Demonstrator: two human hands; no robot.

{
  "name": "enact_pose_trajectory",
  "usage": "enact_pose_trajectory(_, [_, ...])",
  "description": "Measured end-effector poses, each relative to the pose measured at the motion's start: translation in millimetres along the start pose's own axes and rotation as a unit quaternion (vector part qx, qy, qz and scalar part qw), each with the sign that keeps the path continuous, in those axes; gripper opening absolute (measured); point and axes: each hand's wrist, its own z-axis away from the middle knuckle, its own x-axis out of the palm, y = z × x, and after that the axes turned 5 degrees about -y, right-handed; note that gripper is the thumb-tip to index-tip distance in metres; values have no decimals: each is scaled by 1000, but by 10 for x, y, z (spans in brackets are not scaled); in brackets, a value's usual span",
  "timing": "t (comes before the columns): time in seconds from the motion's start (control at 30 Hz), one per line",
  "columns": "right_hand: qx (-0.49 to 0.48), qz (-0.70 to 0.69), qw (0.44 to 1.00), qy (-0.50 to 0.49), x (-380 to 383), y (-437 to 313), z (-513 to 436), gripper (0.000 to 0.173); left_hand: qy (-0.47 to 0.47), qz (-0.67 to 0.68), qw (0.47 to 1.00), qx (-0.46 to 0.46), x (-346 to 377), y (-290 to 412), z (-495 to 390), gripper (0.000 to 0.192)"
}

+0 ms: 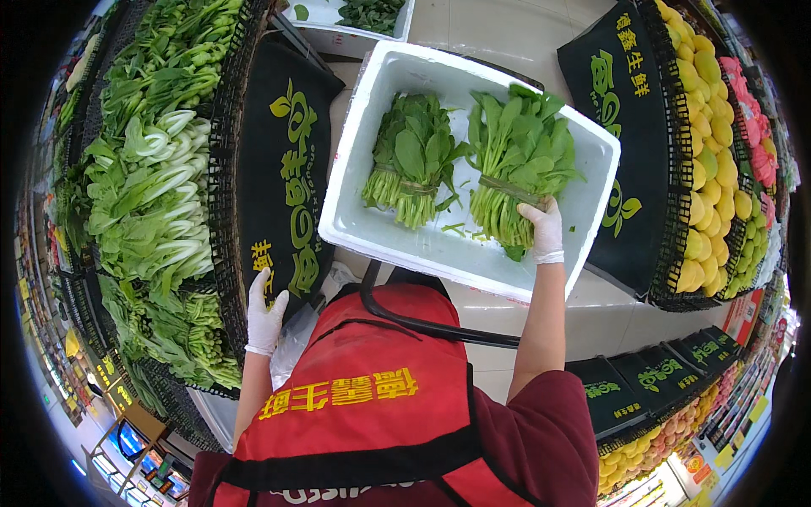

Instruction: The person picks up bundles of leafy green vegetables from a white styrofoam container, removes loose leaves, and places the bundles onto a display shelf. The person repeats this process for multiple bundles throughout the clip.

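Note:
A white foam box (pixel 355 228) stands tilted in front of me, with two tied bundles of leafy greens inside. My gloved right hand (pixel 543 229) grips the stems of the right bundle of greens (pixel 523 158), below its tie. The left bundle of greens (pixel 415 155) lies in the box, untouched, with loose leaf and stem bits between the two. My gloved left hand (pixel 266 312) is raised beside the left vegetable shelf, thumb and fingers apart, with nothing in it.
At left, a black-edged shelf holds white-stemmed leafy vegetables (pixel 168 171) and other greens. Yellow mangoes (pixel 709 165) fill a display at right. Another foam box (pixel 320 35) with greens stands beyond. A black curved cart handle (pixel 437 328) crosses just before my red apron.

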Motion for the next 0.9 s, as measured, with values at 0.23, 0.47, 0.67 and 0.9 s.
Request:
enact_pose_trajectory(0.23, [38, 380, 908, 172, 238, 762, -240, 66, -30, -74, 997, 3, 39, 10, 7, 60])
enact_pose_trajectory(0.47, [129, 550, 822, -69, 1096, 996, -249, 77, -38, -80, 996, 2, 16, -85, 107, 58])
enact_pose_trajectory(0.67, [-137, 440, 884, 71, 242, 602, -115, 54, -41, -89, 995, -7, 29, -191, 142, 59])
enact_pose_trajectory(0.9, [-106, 532, 815, 206, -847, 48, 641, 41, -112, -70, 991, -4, 462, -234, -98, 67])
